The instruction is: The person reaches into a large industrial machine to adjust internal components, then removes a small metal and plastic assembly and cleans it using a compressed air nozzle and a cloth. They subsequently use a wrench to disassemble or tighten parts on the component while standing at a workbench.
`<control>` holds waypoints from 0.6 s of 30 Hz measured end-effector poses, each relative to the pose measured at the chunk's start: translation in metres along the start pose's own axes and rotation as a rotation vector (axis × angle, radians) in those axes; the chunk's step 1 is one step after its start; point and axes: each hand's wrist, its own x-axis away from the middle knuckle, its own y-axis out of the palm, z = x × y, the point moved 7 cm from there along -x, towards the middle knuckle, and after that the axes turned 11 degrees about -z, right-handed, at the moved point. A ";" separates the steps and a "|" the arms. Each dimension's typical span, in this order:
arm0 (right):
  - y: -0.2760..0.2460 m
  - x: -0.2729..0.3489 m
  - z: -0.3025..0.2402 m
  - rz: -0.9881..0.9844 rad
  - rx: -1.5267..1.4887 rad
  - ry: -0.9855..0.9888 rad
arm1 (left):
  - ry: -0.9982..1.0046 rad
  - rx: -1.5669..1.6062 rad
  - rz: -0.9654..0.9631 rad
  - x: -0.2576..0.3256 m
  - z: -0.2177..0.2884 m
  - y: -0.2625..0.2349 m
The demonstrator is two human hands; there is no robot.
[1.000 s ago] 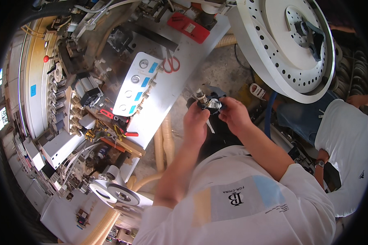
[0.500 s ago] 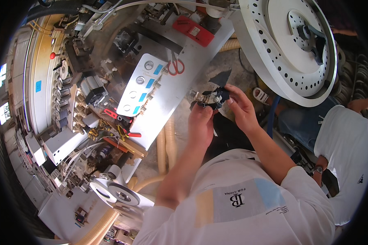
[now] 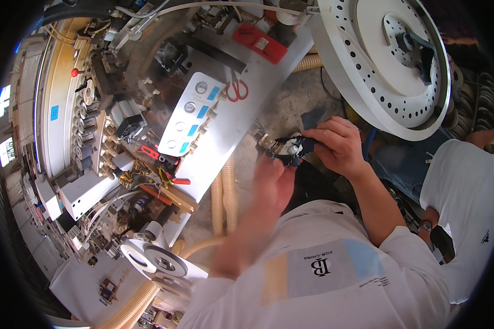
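A small brass-and-silver metal fitting is held in front of my body, above the floor. Dark cloth is bunched around its right end, and a loose corner sticks up beyond my fingers. My right hand is closed on the cloth at that end, fingers bent over it. On the near side, my left hand is smeared by motion; its fingers look curled against the lower side of the fitting, with their tips partly hidden. Pale material shows between the cloth and the metal.
Left of me, a white bench carries a gauge panel, red-handled scissors, a red case and pliers. A large perforated white wheel stands at upper right. Beige hoses run below; another person is at the right.
Both hands and the fitting have shifted slightly right and nearer to me. My right hand has turned, its fingers now folded over the cloth. The left hand and forearm have become blurred.
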 end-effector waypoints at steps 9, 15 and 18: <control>0.021 0.022 -0.004 0.110 -0.127 0.162 | 0.138 0.143 -0.004 -0.003 0.003 0.011; 0.050 0.027 -0.002 0.124 -0.434 0.374 | 0.228 -0.078 -0.024 -0.018 0.014 0.013; 0.075 0.036 0.013 0.166 -0.877 0.549 | 0.190 -0.231 0.049 -0.019 0.011 0.000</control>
